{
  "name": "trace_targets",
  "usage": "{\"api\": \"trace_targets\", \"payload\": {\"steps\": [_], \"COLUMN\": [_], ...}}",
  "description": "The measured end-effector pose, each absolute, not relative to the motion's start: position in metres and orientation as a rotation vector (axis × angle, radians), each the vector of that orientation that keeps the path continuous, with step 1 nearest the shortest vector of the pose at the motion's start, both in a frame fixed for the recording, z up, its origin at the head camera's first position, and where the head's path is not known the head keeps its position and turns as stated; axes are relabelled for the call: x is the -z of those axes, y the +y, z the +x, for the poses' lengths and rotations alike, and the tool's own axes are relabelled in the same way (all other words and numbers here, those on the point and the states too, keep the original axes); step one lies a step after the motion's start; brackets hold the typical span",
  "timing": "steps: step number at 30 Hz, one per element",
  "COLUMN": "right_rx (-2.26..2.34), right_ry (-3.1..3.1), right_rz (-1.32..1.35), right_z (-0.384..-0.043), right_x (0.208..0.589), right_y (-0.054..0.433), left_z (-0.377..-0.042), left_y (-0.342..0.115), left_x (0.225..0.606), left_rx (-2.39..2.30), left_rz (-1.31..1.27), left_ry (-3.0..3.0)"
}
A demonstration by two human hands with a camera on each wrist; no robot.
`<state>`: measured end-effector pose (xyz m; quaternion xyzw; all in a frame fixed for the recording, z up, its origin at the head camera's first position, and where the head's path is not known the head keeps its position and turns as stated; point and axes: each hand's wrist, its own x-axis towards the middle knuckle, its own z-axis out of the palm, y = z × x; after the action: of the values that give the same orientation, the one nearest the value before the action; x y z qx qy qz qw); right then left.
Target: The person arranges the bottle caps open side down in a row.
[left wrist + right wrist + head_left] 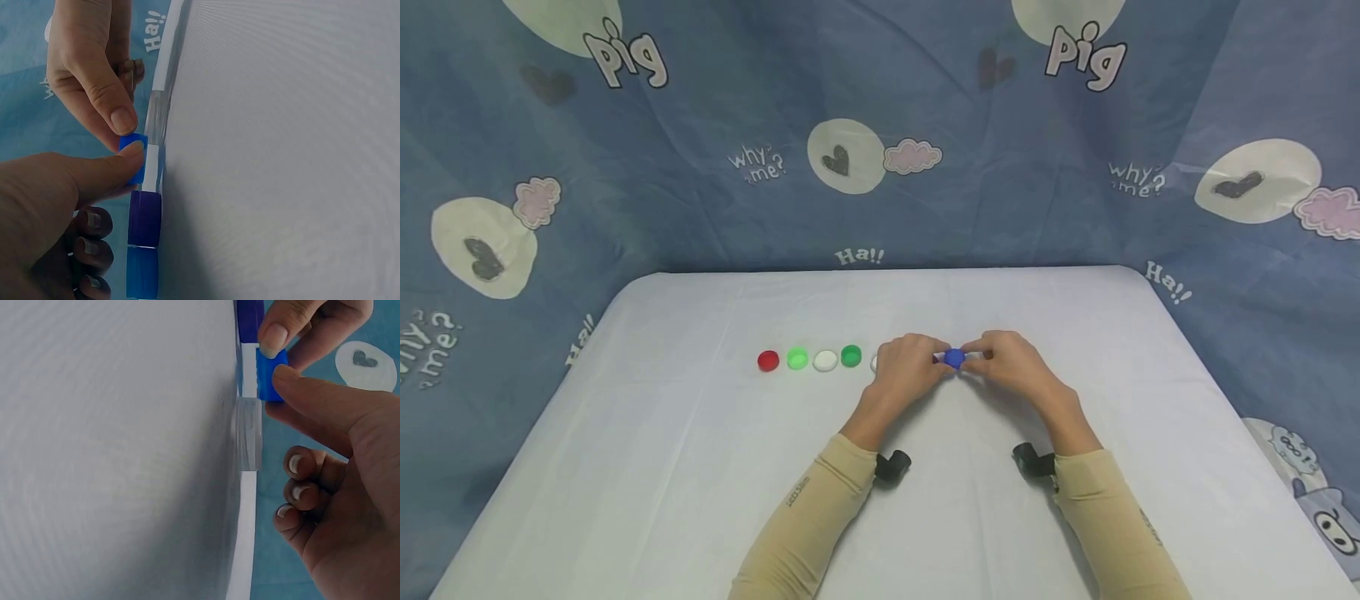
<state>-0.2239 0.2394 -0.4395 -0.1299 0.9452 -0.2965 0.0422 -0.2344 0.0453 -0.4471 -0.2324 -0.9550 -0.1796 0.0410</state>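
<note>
A small blue bottle cap [954,358] is pinched between both hands near the middle of the table's far half. My left hand [907,368] holds its left side with thumb and fingers; my right hand [1013,363] holds the right side the same way. In the left wrist view the blue cap stands slightly higher off the table than the purple cap [144,219] beside it. Another blue cap [142,272] is on the purple cap's other side. A clear cap [249,434] sits on the table under the right hand.
Leftward in the same row lie a red cap [768,361], a light green cap [797,358], a white cap [825,361] and a dark green cap [851,356]. The left hand partly hides more of the row. The white-covered table [700,467] meets a blue patterned cloth [925,217] behind.
</note>
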Motion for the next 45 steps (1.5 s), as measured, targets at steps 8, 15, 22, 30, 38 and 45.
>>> {"api": "trace_targets", "payload": {"steps": [8,15,22,30,38,45], "right_rx": [0.849,0.793,0.744,0.736,0.702,0.709], "right_ry": [2.898,2.908,2.925,2.951,2.961,2.949], "right_rz": [-0.375,-0.362,-0.377,-0.386,-0.388,-0.366], "right_z": [-0.224,-0.222,-0.221,-0.22,-0.22,-0.221], "right_x": [0.439,0.437,0.437,0.439,0.437,0.437], "right_y": [0.237,0.234,0.233,0.233,0.232,0.228], "left_z": [-0.234,-0.234,-0.234,-0.234,-0.232,-0.23], "left_y": [0.046,0.047,0.048,0.049,0.049,0.043], "left_x": [0.447,0.449,0.45,0.45,0.451,0.449], "left_rx": [0.534,0.484,0.506,0.475,0.454,0.439], "left_rz": [-0.718,-0.699,-0.7,-0.704,-0.678,-0.64], "left_ry": [-2.931,-2.954,-2.963,-2.959,-2.962,-2.975]}}
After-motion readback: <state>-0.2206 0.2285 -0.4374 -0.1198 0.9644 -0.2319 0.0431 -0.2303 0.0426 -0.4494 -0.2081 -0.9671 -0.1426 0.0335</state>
